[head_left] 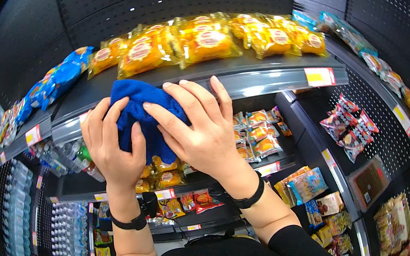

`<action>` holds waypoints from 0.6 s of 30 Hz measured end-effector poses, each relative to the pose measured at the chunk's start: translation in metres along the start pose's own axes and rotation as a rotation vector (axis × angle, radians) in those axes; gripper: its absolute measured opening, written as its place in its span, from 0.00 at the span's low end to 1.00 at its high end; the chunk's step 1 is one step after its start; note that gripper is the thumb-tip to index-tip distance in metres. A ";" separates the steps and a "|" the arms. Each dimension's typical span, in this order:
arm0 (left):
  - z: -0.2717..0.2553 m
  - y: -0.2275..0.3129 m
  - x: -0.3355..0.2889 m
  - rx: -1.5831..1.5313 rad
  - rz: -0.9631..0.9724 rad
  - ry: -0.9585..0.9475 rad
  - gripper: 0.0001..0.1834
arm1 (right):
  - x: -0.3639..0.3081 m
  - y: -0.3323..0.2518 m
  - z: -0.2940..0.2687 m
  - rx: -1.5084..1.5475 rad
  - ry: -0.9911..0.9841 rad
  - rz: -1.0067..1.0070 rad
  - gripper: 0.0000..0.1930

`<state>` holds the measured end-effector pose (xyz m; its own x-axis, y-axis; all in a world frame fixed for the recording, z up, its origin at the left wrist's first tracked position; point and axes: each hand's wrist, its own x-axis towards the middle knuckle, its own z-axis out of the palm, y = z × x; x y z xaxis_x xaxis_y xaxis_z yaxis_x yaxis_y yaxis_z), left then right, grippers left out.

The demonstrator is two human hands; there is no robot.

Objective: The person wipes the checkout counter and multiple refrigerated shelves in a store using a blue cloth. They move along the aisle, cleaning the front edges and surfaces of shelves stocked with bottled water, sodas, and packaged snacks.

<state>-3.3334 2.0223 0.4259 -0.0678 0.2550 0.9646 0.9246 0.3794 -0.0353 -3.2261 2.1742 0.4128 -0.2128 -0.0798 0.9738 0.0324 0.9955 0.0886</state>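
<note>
Both my hands are on a bunched blue cloth (137, 91) at the front edge of the upper shelf (251, 69). My left hand (115, 148) has its fingers curled onto the cloth's left side, thumb toward the middle. From the right, my right hand (205, 133) grips the cloth with bent fingers, the fingertips near the shelf's front strip. Part of that edge is hidden behind the cloth and hands. Just above lie yellow bags of packaged bread (208, 40) in a row on the shelf.
A blue snack bag (58, 80) lies at the shelf's left end. A price tag (319, 77) sits on the front strip at right. Lower shelves hold packaged buns (266, 136) and snack bags (308, 185). Water bottles (16, 201) stand at lower left.
</note>
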 end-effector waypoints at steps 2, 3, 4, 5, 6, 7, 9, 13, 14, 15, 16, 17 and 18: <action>0.005 0.008 -0.002 -0.012 0.024 -0.032 0.25 | -0.004 0.009 -0.005 -0.029 0.018 0.024 0.16; 0.007 0.015 0.000 -0.015 0.035 -0.038 0.26 | -0.005 0.015 -0.009 -0.047 0.029 0.027 0.16; 0.011 0.022 0.002 -0.017 0.046 -0.044 0.26 | -0.006 0.021 -0.013 -0.066 0.040 0.029 0.16; 0.016 0.029 0.003 -0.036 0.046 -0.068 0.28 | -0.006 0.026 -0.017 -0.073 0.055 0.044 0.16; 0.022 0.037 0.004 -0.030 0.044 -0.076 0.30 | -0.010 0.033 -0.020 -0.087 0.047 0.050 0.16; 0.028 0.045 0.007 -0.035 0.050 -0.080 0.30 | -0.012 0.041 -0.025 -0.094 0.050 0.059 0.17; 0.038 0.060 0.014 -0.044 0.072 -0.075 0.31 | -0.016 0.057 -0.035 -0.120 0.064 0.063 0.19; 0.062 0.092 0.023 -0.059 0.122 -0.065 0.29 | -0.026 0.083 -0.065 -0.185 0.041 0.135 0.22; 0.066 0.103 0.028 -0.084 0.141 -0.083 0.31 | -0.028 0.092 -0.072 -0.195 0.040 0.142 0.22; 0.072 0.113 0.032 -0.087 0.159 -0.086 0.30 | -0.032 0.103 -0.079 -0.224 0.043 0.153 0.22; 0.080 0.123 0.036 -0.090 0.178 -0.088 0.30 | -0.035 0.112 -0.086 -0.253 0.046 0.164 0.23; 0.087 0.132 0.038 -0.075 0.166 -0.093 0.27 | -0.037 0.117 -0.095 -0.261 0.025 0.201 0.23; 0.095 0.141 0.041 -0.089 0.184 -0.081 0.27 | -0.040 0.124 -0.103 -0.273 0.023 0.218 0.24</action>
<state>-3.2416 2.1700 0.4354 0.0789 0.3849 0.9196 0.9534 0.2402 -0.1824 -3.1129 2.2962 0.4060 -0.1503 0.1295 0.9801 0.3350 0.9394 -0.0727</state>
